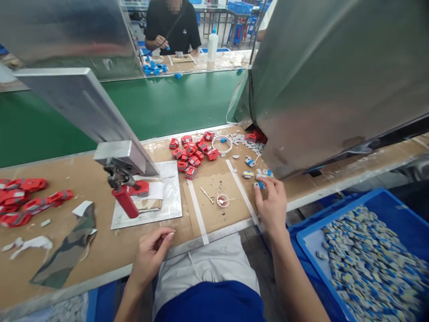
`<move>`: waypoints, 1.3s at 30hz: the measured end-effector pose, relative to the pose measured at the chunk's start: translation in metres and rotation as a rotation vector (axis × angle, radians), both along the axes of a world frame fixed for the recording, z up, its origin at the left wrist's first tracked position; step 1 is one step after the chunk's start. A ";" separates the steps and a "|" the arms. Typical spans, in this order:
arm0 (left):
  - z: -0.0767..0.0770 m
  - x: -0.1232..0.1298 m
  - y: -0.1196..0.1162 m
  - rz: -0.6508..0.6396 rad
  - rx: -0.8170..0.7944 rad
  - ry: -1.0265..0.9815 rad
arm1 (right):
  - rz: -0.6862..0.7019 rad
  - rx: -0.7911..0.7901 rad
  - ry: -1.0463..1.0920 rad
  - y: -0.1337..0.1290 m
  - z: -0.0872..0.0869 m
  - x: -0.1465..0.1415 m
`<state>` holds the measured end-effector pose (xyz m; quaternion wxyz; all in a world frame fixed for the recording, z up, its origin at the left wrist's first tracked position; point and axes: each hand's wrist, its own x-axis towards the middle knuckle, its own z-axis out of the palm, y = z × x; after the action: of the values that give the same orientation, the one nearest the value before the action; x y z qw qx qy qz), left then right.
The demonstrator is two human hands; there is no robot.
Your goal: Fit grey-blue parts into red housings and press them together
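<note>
Head view: your right hand is at a small blue-and-white piece; your left hand hangs by the bench's front edge.
Your right thumb and forefinger stand slightly apart around that piece, just right of the cardboard sheet; you cannot tell whether they grip it. Your left is half open, loosely curled, nothing seen in it. Between your hands, open room spans the sheet, bounded by two tape strips, with one cup and one loose stick on it. A metal panel crowds your right side. Count at least three more small pieces near your fingertips, one white ring, and over ten overlapping red parts beyond.
</note>
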<state>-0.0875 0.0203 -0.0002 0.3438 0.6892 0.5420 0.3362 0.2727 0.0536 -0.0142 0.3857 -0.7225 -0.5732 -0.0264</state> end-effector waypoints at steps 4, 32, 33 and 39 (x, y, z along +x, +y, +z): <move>-0.004 0.002 -0.001 0.002 -0.014 -0.001 | 0.497 -0.120 -0.032 0.053 0.041 -0.027; 0.004 0.051 -0.011 -0.091 0.267 -0.264 | 1.111 -0.143 -0.317 -0.005 0.093 -0.112; 0.004 0.054 -0.010 -0.115 0.280 -0.263 | 1.094 -0.139 -0.260 -0.017 0.093 -0.113; -0.008 0.059 -0.005 -0.111 -0.031 -0.406 | 0.654 -0.020 0.188 -0.043 0.058 -0.073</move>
<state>-0.0287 0.0151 -0.0084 0.4746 0.6309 0.4278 0.4401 0.1999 0.0109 0.0433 0.4178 -0.5033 -0.7368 0.1711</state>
